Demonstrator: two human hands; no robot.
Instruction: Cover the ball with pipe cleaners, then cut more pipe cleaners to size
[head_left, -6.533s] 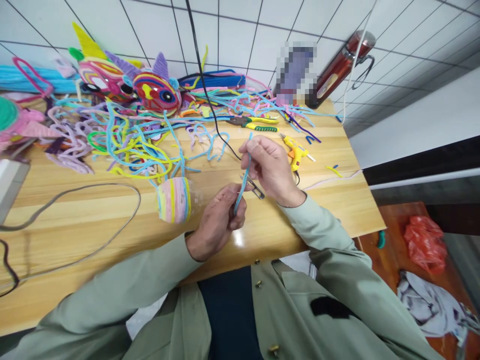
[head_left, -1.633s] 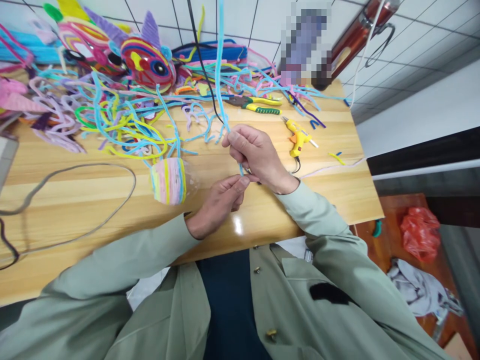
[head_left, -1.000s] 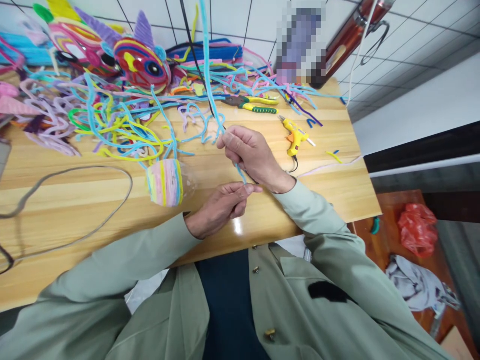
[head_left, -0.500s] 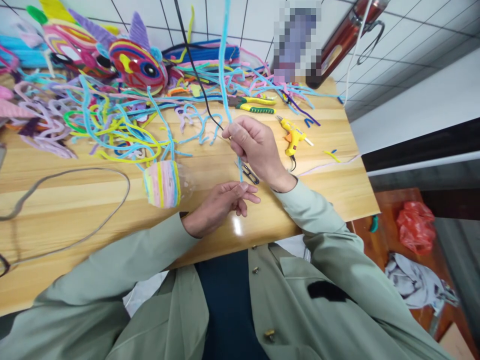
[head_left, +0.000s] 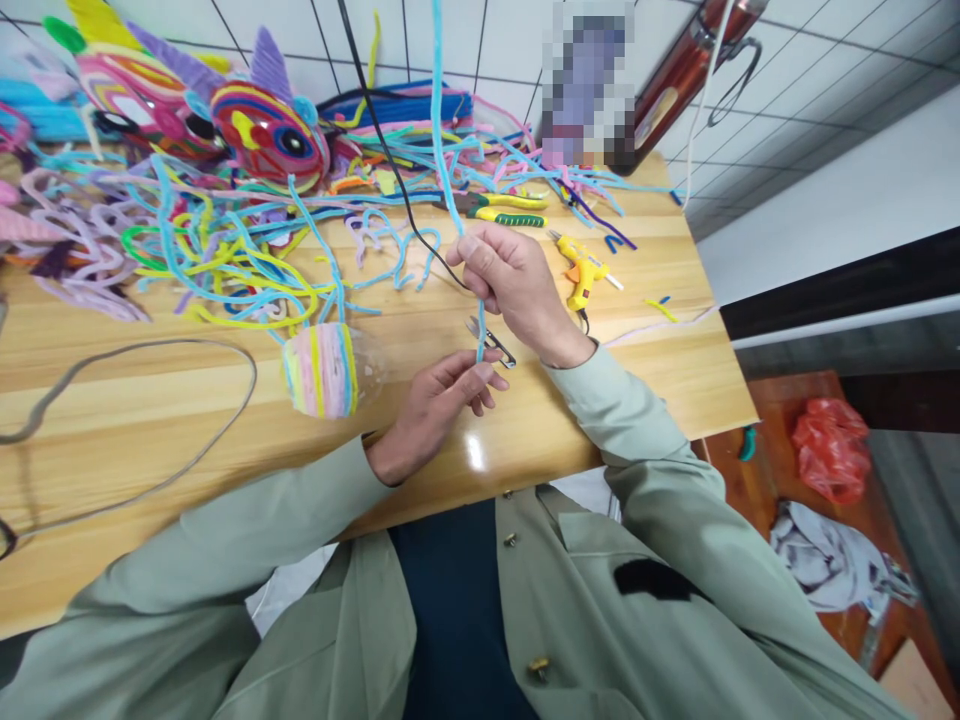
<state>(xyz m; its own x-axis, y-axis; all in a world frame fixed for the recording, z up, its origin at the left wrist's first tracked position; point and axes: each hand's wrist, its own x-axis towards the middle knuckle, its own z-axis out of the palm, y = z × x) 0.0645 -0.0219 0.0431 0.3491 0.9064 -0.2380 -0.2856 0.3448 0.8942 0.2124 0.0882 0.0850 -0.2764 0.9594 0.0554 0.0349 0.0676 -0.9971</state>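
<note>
A long light-blue pipe cleaner (head_left: 439,130) stands nearly upright in front of me. My right hand (head_left: 514,285) pinches it partway up, between thumb and curled fingers. Lower down, my left hand (head_left: 442,400) holds its bottom end between thumb and index finger, the other fingers loosely bent. Behind that end lie small thread snips (head_left: 501,350), partly covered. Left of my left hand rests a clear plastic bottle piece wrapped in pastel pipe cleaners (head_left: 321,370), on its side and apart from the hand.
A yellow glue gun (head_left: 583,268) and green-yellow pliers (head_left: 510,210) lie beyond my right hand. Tangled pipe cleaners (head_left: 240,240) and colourful fish-like crafts (head_left: 270,135) fill the back left. A grey cable (head_left: 187,342) loops at left. A red thermos (head_left: 671,85) stands at the back.
Both hands keep their grip on the light-blue pipe cleaner. My left hand has shifted slightly upward and left along with its lower end. The view has moved a little.
</note>
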